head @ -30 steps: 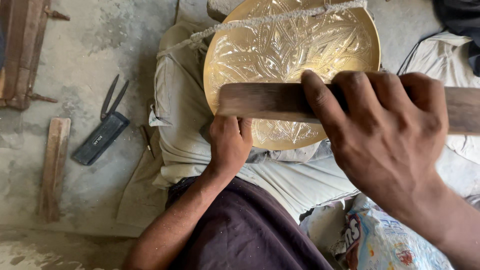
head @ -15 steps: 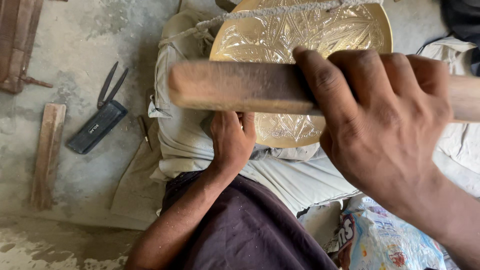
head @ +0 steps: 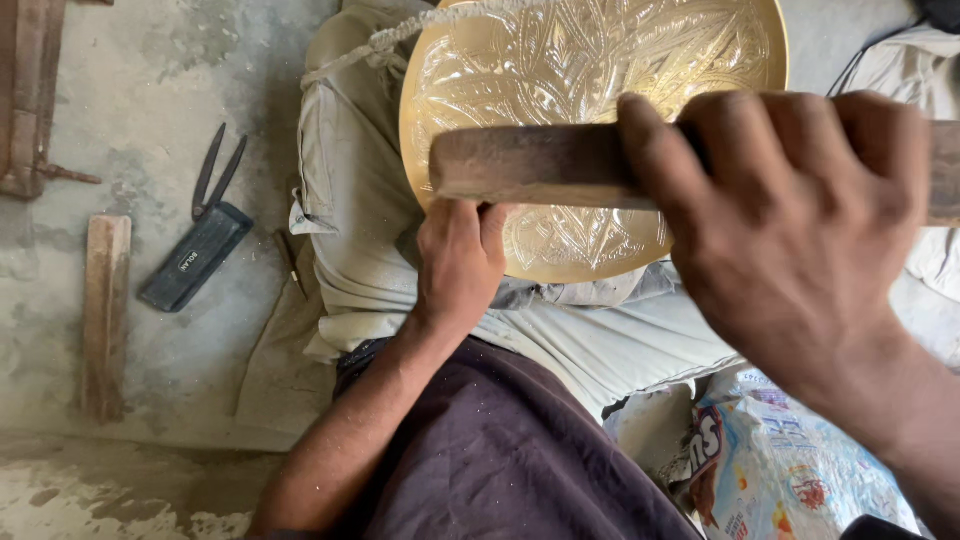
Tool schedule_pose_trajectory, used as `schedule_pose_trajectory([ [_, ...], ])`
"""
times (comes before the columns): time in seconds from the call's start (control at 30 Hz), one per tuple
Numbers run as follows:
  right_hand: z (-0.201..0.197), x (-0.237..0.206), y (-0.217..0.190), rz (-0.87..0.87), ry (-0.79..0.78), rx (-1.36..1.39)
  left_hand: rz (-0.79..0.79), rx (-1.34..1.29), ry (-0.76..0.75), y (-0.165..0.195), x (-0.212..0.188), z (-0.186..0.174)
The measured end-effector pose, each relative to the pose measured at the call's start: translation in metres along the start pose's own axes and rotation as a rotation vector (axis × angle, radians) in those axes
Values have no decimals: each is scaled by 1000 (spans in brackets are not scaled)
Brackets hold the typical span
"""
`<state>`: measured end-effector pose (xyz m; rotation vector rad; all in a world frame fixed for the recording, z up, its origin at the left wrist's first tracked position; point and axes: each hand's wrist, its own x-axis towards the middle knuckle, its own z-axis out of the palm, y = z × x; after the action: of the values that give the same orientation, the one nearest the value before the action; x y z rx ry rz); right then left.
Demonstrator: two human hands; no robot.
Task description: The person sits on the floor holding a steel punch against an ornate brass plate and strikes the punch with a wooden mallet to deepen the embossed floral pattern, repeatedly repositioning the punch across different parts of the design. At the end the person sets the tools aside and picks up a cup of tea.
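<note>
At the far left edge a rusty brown metal piece [head: 25, 95] lies on the grey concrete floor [head: 140, 70]. Nearer, a narrow strip of brown wood [head: 104, 315] lies lengthwise. Just right of it sits a flat dark rectangular case [head: 193, 257], with a pair of dark metal pliers [head: 217, 170] touching its far end. A small thin dark tool [head: 291, 262] lies beside the edge of the pale grey folded cloth pad [head: 350, 220].

On that pad rests the round golden brass plate embossed with leaf patterns [head: 580, 60]. The left hand [head: 458, 262] is at the plate's near rim, its grip clenched; whatever it holds there is hidden. Above the plate, the right hand [head: 800, 230] has its grip wrapped tight around a thick brown wooden club [head: 530, 165], held level across the plate with its blunt end pointing left. Near right, beside the dark maroon clothed lap [head: 490, 450], lies a crumpled printed plastic bag [head: 790, 470].
</note>
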<state>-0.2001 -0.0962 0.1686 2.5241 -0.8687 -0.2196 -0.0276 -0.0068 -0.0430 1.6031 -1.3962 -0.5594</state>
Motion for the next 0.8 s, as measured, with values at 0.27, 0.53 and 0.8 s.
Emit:
schedule_pose_trajectory([
  [0.27, 42, -71, 3, 275, -141, 229, 200, -31, -329, 5, 32, -10],
  [0.53, 45, -97, -5, 400, -76, 385, 173, -94, -281, -5, 43, -16],
  [0.8, 43, -94, 2, 414, -86, 456, 228, -93, -245, -3, 36, -14],
])
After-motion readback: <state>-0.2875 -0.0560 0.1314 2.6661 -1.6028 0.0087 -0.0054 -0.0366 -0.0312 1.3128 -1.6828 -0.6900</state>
